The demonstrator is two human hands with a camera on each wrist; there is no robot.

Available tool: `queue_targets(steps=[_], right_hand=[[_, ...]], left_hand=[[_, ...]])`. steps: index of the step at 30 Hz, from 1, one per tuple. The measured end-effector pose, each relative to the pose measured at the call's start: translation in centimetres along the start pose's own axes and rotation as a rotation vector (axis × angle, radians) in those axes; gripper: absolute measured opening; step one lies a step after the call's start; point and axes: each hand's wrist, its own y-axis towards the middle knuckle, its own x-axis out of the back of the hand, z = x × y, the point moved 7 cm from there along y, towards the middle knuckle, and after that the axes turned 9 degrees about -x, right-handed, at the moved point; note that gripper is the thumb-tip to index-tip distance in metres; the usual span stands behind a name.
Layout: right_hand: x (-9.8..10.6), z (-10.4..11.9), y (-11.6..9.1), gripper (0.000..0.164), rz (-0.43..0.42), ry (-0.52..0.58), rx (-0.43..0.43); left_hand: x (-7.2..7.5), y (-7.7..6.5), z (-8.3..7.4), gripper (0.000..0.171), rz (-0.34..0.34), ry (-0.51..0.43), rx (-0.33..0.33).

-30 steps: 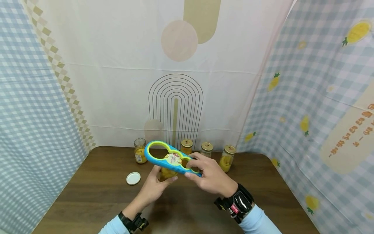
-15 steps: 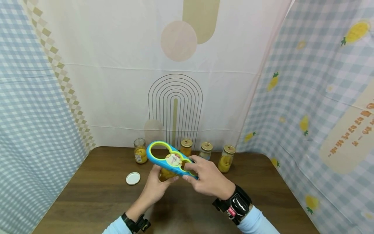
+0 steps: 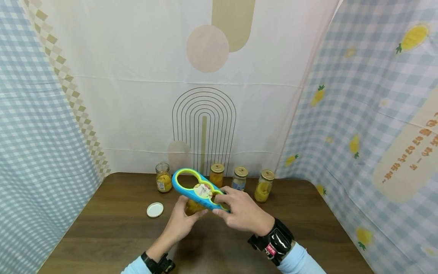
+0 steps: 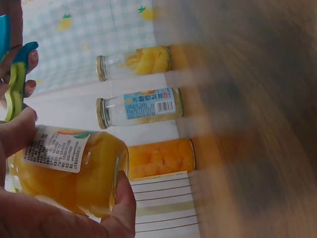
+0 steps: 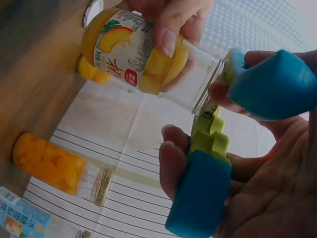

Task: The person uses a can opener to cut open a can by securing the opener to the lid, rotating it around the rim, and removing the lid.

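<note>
My left hand (image 3: 179,220) holds a glass jar of yellow peaches (image 5: 130,54), its fingers and thumb around the body. The jar is tipped in both wrist views, its printed label (image 4: 58,148) showing. My right hand (image 3: 245,212) grips a blue and lime-green jar opener (image 3: 203,190) by its narrower end, fingers through the opening there. In the head view the opener overlaps the jar's top. From the right wrist, the opener's green inner edge (image 5: 210,134) lies right at the jar's mouth end, hiding most of that end.
Along the back of the brown table (image 3: 102,232) stand an uncapped jar (image 3: 164,182) at left, an orange-filled jar (image 3: 216,178), a blue-labelled jar (image 3: 238,183) and a yellow-fruit jar (image 3: 262,190). A white lid (image 3: 155,210) lies at left. Cloth curtains (image 3: 143,114) hang behind.
My right hand has shifted slightly left and down, and the jar opener has turned a little clockwise in the head view. My left hand stays on the jar.
</note>
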Motion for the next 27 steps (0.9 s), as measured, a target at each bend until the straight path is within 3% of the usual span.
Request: queue_targets(steps=[3, 8, 13, 18, 21, 27], right_hand=[[0.1, 0.0, 0.0, 0.008, 0.025, 0.008, 0.003], [0.5, -0.2, -0.2, 0.006, 0.083, 0.040, 0.010], [1.2, -0.5, -0.6, 0.003, 0.165, 0.092, 0.039], [2.0, -0.7, -1.0, 0.009, 0.245, 0.121, 0.068], [2.3, -0.7, -1.2, 0.011, 0.283, 0.137, 0.080], [2.4, -0.4, -1.4, 0.009, 0.317, 0.176, 0.105]], left_hand=[[-0.1, -0.1, 0.5, 0.068, 0.030, -0.021, 0.041], [-0.2, -0.3, 0.8, 0.059, 0.135, -0.118, 0.062], [-0.2, -1.0, 0.4, 0.058, 0.304, -0.214, 0.016], [0.1, -1.8, -0.1, 0.066, 0.474, -0.242, 0.003], [0.3, -1.8, -0.4, 0.067, 0.559, -0.268, -0.021], [0.3, -1.9, -0.8, 0.067, 0.699, -0.408, -0.083]])
